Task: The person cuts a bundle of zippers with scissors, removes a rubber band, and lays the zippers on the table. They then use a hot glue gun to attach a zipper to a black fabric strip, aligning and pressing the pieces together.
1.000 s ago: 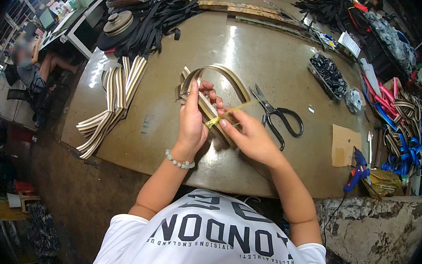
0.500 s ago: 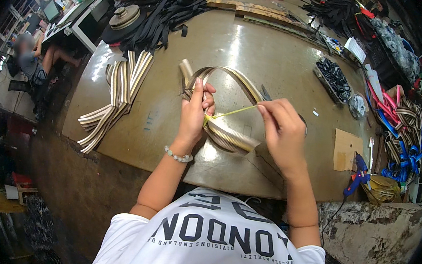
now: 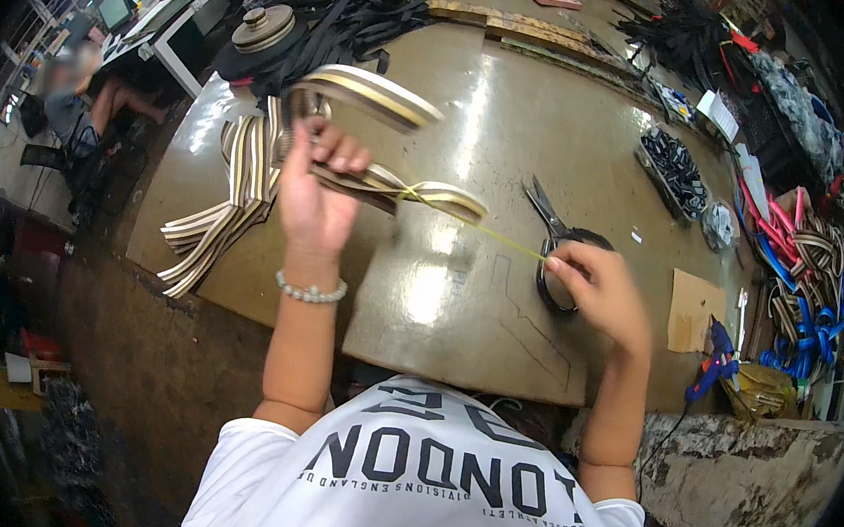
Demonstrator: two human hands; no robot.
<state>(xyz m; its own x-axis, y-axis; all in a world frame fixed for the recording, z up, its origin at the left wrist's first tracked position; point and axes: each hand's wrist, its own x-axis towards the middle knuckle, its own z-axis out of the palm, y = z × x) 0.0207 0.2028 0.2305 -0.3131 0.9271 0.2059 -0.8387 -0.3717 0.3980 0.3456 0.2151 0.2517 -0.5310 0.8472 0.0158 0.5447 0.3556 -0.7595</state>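
Near a pile of striped straps (image 3: 240, 162), clasping a striped strap bundle (image 3: 445, 196) in the curled left hand (image 3: 319, 199). Extending partly between both hands, lying crosswise along its long axis, pointing rightward. Bound with a yellow band (image 3: 409, 193), drawn taut and pinched by thumb and fingers of the right hand (image 3: 602, 294), beside black-handled scissors (image 3: 544, 207).

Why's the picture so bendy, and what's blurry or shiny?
In the head view, the fisheye lens bends the edges of the table; also in the head view, the striped strap in the left hand looks smeared, and white glare shines off the table.
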